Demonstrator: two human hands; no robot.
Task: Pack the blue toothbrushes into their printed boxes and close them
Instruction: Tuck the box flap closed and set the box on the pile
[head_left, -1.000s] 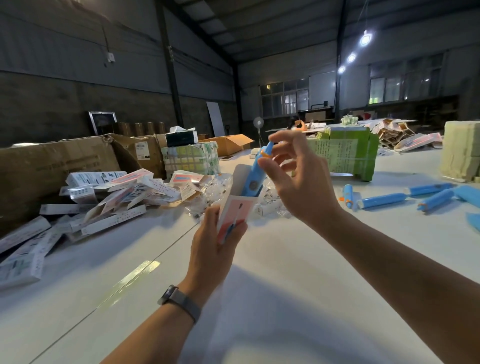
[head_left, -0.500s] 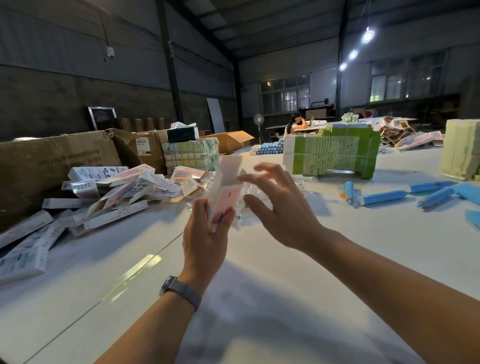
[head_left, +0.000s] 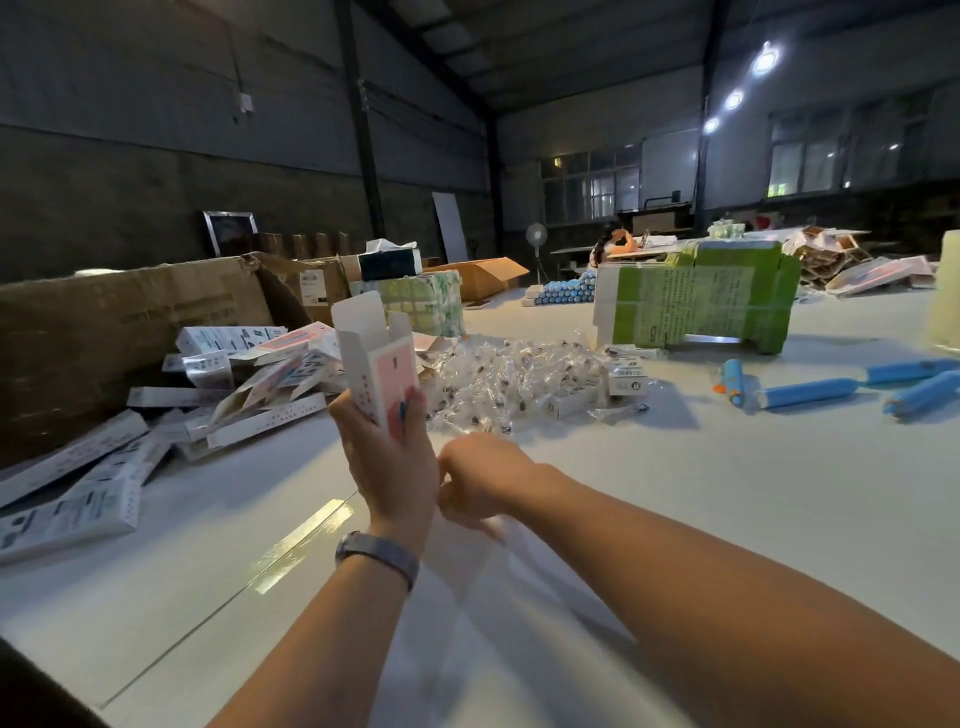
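My left hand (head_left: 387, 462) grips a pink-and-white printed box (head_left: 382, 374) upright above the white table (head_left: 727, 519). The box's top flaps stand open. No toothbrush sticks out of it; only a thin blue sliver shows at its lower front. My right hand (head_left: 480, 480) sits low beside the left wrist, fingers curled toward the left palm, and their tips are blurred and partly hidden. Several loose blue toothbrushes (head_left: 805, 392) lie on the table to the right.
A heap of printed boxes (head_left: 249, 374) lies at the left in front of a large cardboard carton (head_left: 130, 322). Clear plastic wrappers (head_left: 509, 374) are spread behind the hands. A green bundle of cartons (head_left: 696, 301) stands at the back right. A person (head_left: 613, 244) sits far off.
My right hand pushed the blue toothbrush down into the box, let go, and dropped to beside my left wrist. The box has tilted more upright.
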